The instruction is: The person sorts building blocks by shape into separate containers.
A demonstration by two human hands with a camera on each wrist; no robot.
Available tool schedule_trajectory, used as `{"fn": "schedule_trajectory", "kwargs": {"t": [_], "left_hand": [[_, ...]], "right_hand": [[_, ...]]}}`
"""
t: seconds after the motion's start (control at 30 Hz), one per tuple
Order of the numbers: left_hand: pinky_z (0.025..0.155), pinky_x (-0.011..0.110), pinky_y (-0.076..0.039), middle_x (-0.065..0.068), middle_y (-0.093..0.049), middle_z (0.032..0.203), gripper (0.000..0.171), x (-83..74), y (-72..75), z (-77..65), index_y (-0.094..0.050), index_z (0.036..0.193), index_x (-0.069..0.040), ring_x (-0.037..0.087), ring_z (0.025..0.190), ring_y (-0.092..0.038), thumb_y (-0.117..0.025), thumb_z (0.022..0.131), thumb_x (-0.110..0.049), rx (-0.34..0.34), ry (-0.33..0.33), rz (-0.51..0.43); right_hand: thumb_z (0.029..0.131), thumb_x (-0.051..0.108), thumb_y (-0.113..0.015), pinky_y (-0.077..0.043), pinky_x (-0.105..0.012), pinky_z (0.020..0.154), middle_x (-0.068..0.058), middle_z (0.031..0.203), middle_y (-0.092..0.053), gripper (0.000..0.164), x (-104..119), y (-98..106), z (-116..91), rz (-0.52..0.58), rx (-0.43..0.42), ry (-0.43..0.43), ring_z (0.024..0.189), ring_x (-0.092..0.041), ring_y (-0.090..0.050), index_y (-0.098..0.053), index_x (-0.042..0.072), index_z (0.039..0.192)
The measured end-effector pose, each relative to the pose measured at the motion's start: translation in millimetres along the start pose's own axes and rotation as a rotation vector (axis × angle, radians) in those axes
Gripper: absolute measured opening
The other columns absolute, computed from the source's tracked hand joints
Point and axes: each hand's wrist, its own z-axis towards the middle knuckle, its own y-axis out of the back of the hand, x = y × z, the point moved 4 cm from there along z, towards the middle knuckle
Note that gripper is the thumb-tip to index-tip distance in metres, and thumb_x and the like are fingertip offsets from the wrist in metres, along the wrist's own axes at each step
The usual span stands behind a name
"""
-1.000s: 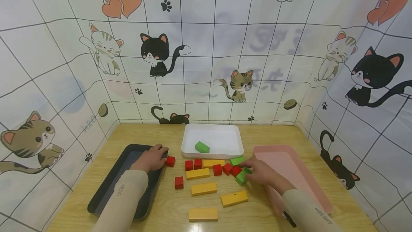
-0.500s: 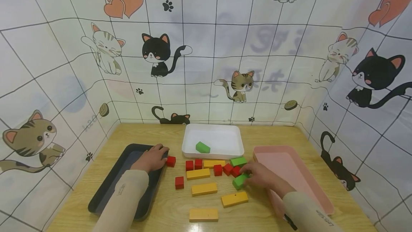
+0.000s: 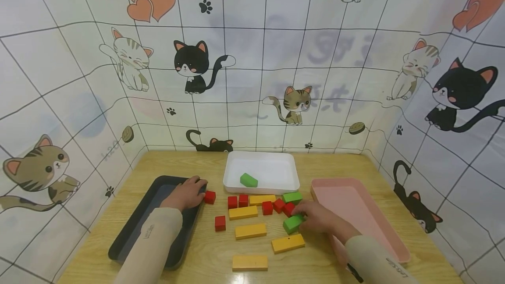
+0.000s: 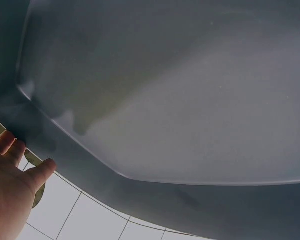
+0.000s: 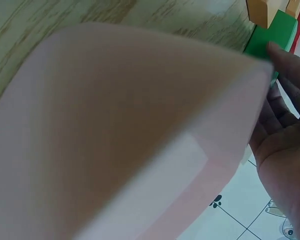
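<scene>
My left hand point(image 3: 184, 193) rests over the right rim of the dark tray point(image 3: 122, 244), fingertips close by a red cube point(image 3: 210, 197). In the left wrist view its fingers lie loose along the tray's edge. My right hand point(image 3: 318, 216) holds a green block point(image 3: 293, 224) by its right end, between thumb and fingers. In the right wrist view the thumb lies against that green block, and the other fingers are partly hidden behind the pink tray's corner. Another green block point(image 3: 292, 198) and a red cube point(image 3: 289, 209) lie just beyond these fingers.
The white tray point(image 3: 261, 161) at the back holds one green block point(image 3: 249, 180). The pink tray point(image 3: 360, 214) stands on the right, under my right forearm. Several red cubes point(image 3: 220, 223) and yellow blocks point(image 3: 250, 231) lie scattered across the wooden table point(image 3: 209, 257).
The green block at my right hand has shifted left and toward me, turning slightly, away from the red cube beside it. The left hand stays where it was.
</scene>
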Motion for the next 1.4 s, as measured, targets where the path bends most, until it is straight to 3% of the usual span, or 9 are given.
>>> {"fn": "schedule_trajectory", "kwargs": {"t": [0.27,0.5,0.67,0.87,1.4], "left_hand": [[0.106,0.068,-0.029,0.022,-0.040,0.148,0.046,-1.1,1.2,-2.4,-0.051,0.142,-0.010,0.042,0.137,-0.038,-0.059,0.100,-0.024,0.000,-0.005,-0.010],[0.107,0.068,-0.028,0.022,-0.038,0.150,0.047,0.4,0.7,-1.4,-0.050,0.144,-0.010,0.042,0.138,-0.036,-0.058,0.100,-0.024,0.002,0.000,-0.023],[0.106,0.068,-0.028,0.022,-0.039,0.149,0.046,0.3,0.5,-1.0,-0.050,0.143,-0.010,0.042,0.138,-0.036,-0.059,0.100,-0.024,0.002,-0.005,-0.026],[0.106,0.068,-0.028,0.022,-0.038,0.150,0.047,1.8,-1.1,0.8,-0.050,0.144,-0.011,0.041,0.139,-0.035,-0.058,0.100,-0.025,0.006,0.000,-0.024],[0.106,0.068,-0.028,0.023,-0.039,0.149,0.046,0.6,0.5,-0.9,-0.050,0.143,-0.010,0.042,0.138,-0.036,-0.058,0.100,-0.024,0.001,-0.003,-0.029]], "right_hand": [[0.077,0.010,-0.083,-0.049,-0.039,0.081,0.006,0.096,-0.060,0.024,3.0,-1.7,1.2,-0.021,0.019,0.021,0.087,-0.017,-0.053,-0.072,0.016,0.099],[0.079,0.022,-0.082,-0.049,-0.041,0.086,0.010,0.101,-0.063,0.028,6.4,0.5,4.4,0.098,0.007,-0.105,0.091,-0.015,-0.055,-0.072,0.021,0.105],[0.081,0.016,-0.080,-0.049,-0.044,0.092,0.005,0.108,-0.066,0.031,12.7,5.4,10.2,0.126,-0.055,-0.090,0.095,-0.016,-0.056,-0.072,0.015,0.111],[0.082,0.012,-0.080,-0.050,-0.035,0.078,0.003,0.096,-0.065,0.025,19.4,12.1,18.4,0.142,-0.136,-0.039,0.085,-0.016,-0.055,-0.073,0.009,0.106],[0.083,0.019,-0.078,-0.052,-0.035,0.074,-0.002,0.099,-0.063,0.027,27.0,30.0,40.6,0.175,-0.356,-0.228,0.085,-0.020,-0.057,-0.072,0.009,0.108]]}}
